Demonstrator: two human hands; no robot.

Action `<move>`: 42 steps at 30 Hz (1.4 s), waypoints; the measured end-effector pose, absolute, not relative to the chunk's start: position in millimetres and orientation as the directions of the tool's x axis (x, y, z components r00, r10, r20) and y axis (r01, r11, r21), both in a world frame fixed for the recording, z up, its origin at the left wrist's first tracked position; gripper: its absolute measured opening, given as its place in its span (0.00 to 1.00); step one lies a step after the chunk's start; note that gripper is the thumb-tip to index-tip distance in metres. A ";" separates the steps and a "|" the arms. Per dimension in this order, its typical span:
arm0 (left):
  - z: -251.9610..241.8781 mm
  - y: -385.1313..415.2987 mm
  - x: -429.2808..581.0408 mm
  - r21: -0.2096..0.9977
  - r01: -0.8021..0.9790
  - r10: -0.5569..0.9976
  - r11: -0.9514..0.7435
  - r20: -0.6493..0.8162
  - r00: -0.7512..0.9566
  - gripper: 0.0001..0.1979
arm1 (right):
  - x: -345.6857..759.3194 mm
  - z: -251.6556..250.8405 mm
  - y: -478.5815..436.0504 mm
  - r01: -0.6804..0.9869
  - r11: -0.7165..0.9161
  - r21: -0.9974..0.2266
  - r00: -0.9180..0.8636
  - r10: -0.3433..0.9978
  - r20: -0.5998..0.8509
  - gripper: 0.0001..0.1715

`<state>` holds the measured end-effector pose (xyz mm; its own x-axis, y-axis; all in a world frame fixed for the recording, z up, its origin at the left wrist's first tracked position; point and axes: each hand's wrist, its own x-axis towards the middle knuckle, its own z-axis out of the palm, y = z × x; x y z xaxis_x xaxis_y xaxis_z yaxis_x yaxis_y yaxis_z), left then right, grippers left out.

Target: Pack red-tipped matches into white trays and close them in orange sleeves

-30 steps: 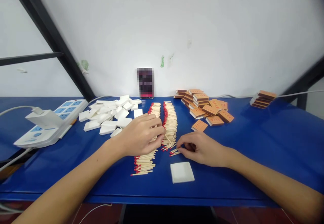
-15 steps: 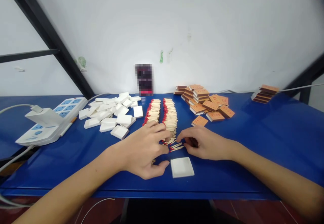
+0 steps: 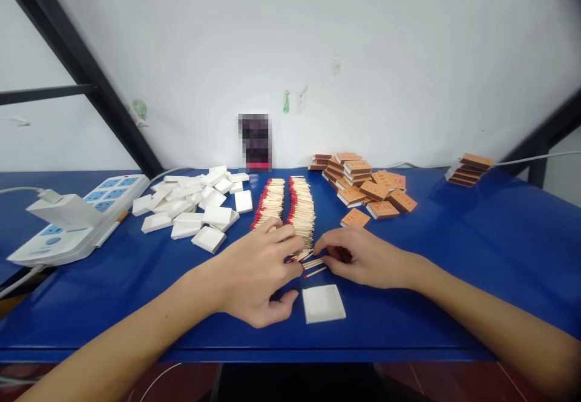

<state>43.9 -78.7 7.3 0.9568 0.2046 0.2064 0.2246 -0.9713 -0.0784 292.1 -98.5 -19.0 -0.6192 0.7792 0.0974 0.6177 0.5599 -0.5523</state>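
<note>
Thin red-tipped wooden matchsticks [image 3: 313, 264]: loose on the blue surface [image 3: 454, 257] between both hands.
Feel: light, stiff, snap easily (pinch the middle).
Left hand [image 3: 254, 275]: grip wide, resting on them.
Right hand [image 3: 363, 260]: curled, grip hard to tell.

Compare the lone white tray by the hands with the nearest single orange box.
The white tray is plain white, the orange box orange. The white tray is open and empty; the orange box looks closed. The white tray lies nearer than the right hand, the orange box beyond it. Both lie flat on the blue table.
</note>
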 end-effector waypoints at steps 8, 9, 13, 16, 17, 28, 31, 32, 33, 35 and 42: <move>11.5 -73.2 43.3 -0.081 0.270 0.246 -0.959 0.226 0.942 0.10 | 291.9 -18.7 -99.1 0.606 0.587 -0.536 -0.641 0.760 0.108 0.08; 11.8 -72.6 43.0 -0.080 0.282 0.258 -0.956 0.226 0.940 0.10 | 291.5 -18.6 -99.2 0.604 0.590 -0.537 -0.641 0.759 0.113 0.07; 13.5 -70.4 40.5 -0.063 0.322 0.303 -0.945 0.212 0.929 0.10 | 289.2 -17.7 -100.2 0.588 0.596 -0.547 -0.651 0.750 0.118 0.07; 15.2 -70.2 39.4 -0.051 0.334 0.317 -0.941 0.212 0.925 0.10 | 288.7 -17.0 -101.2 0.576 0.608 -0.547 -0.666 0.737 0.118 0.07; 15.5 -70.4 39.5 -0.052 0.335 0.317 -0.941 0.212 0.924 0.10 | 288.8 -16.9 -101.4 0.572 0.611 -0.547 -0.670 0.733 0.118 0.07; 14.2 -72.3 42.7 -0.032 0.340 0.328 -0.940 0.187 0.926 0.08 | 289.0 -28.1 -96.6 0.637 0.552 -0.538 -0.560 0.811 0.169 0.08; 13.7 -73.3 42.6 -0.009 0.335 0.327 -0.942 0.188 0.926 0.09 | 288.7 -28.9 -96.2 0.639 0.564 -0.523 -0.572 0.803 0.168 0.08; 12.7 -73.2 42.9 -0.017 0.333 0.324 -0.943 0.198 0.925 0.09 | 288.6 -28.6 -96.3 0.637 0.571 -0.518 -0.578 0.798 0.170 0.08; 11.2 -72.6 43.3 -0.035 0.333 0.319 -0.942 0.215 0.923 0.09 | 288.5 -28.0 -96.6 0.635 0.577 -0.514 -0.582 0.794 0.173 0.08; 7.3 -70.6 44.4 -0.088 0.334 0.303 -0.939 0.257 0.918 0.09 | 288.1 -26.0 -97.4 0.628 0.583 -0.515 -0.593 0.788 0.167 0.08; -0.1 -67.6 46.2 -0.118 0.318 0.280 -0.941 0.259 0.924 0.08 | 286.6 -19.6 -100.5 0.611 0.572 -0.547 -0.616 0.778 0.125 0.12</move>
